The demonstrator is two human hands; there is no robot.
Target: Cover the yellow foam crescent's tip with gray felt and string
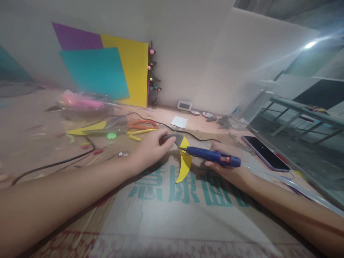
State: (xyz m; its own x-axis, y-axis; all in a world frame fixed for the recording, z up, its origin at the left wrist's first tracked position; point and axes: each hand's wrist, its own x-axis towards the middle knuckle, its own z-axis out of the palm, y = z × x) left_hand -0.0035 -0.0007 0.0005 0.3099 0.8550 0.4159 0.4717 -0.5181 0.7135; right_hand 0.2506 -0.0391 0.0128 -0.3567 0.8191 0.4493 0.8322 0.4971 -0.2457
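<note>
Left hand point(150, 148) pinches grey-yellow crescent point(185, 166), right hand point(228, 172), partly hidden, grips glue gun point(206, 154)

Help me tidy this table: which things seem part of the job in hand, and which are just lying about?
Likely in use:
curved yellow-and-grey piece, in the left hand
blue glue gun, in the right hand

Likely lying about:
phone
white paper
teal sheet
yellow sheet
</note>
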